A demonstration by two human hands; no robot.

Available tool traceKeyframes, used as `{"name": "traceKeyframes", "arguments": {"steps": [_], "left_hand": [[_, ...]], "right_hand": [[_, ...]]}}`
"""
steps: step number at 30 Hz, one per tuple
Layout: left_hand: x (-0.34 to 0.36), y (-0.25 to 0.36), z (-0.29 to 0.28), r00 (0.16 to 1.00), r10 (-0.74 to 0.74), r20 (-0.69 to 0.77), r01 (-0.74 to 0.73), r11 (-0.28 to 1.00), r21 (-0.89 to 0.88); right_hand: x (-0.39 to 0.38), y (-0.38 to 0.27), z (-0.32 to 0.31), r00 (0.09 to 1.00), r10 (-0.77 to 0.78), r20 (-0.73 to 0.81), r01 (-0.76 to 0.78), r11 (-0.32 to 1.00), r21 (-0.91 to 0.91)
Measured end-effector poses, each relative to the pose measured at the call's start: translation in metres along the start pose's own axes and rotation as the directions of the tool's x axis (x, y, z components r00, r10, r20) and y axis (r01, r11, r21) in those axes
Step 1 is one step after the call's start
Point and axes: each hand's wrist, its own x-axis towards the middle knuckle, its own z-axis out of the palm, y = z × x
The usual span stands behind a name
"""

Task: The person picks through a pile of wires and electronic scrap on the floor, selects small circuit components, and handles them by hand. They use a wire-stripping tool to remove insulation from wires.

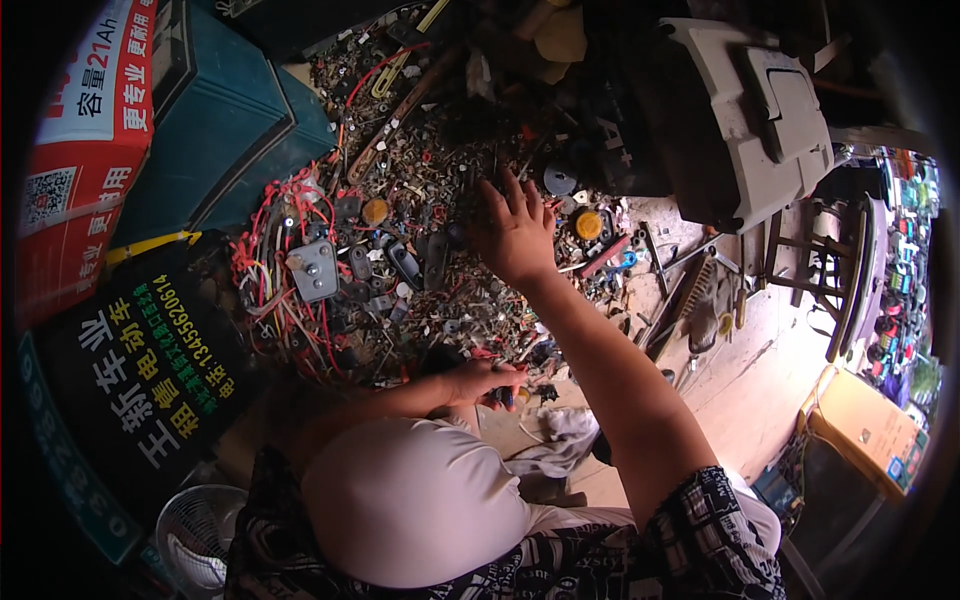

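My right hand [520, 235] reaches out over a heap of small loose parts [450, 180], its fingers spread and its palm down. Whether the fingertips touch the heap, I cannot tell. Close to my body, my left hand [478, 382] is closed around a small object with red and dark parts [511, 388]; its kind is unclear. Left of the right hand are dark oval plastic pieces [405, 268] and a square metal part [314, 271] beside tangled red wires [272, 240]. A grey disc [560, 179] and an orange round piece [588, 225] lie near my right fingers.
A teal box [235, 140] and a red-and-white carton [110, 150] stand at the left, above a black printed board [165, 380]. A beige hard case [735, 130] borders the heap's right. Beyond are tools [690, 290], a stool [825, 265] and a cardboard box [870, 430].
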Motion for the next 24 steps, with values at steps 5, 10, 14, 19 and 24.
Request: {"name": "traceKeyframes", "arguments": {"steps": [5,10,14,19,24], "left_hand": [[-0.003,0.001,0.001,1.000,-0.006,-0.016,0.006,1.000,0.016],[-0.008,0.013,0.013,0.999,-0.009,-0.045,0.011,0.999,0.034],[-0.008,0.008,0.010,0.998,-0.019,-0.059,0.020,1.000,0.019],[0.010,-0.018,-0.012,0.998,-0.004,-0.059,0.011,0.993,0.120],[0.006,-0.008,-0.002,0.999,0.013,-0.043,-0.010,0.997,0.071]], "right_hand": [[-0.029,0.010,0.001,0.997,-0.013,0.073,0.017,0.998,-0.054],[-0.055,0.033,-0.002,0.980,-0.183,0.074,0.191,0.974,-0.120],[-0.048,0.028,-0.017,0.975,-0.159,0.152,0.170,0.984,-0.061],[-0.010,0.013,-0.028,0.980,-0.186,-0.072,0.184,0.982,-0.036],[0.039,0.005,-0.031,0.982,-0.182,-0.047,0.182,0.983,-0.015]]}}
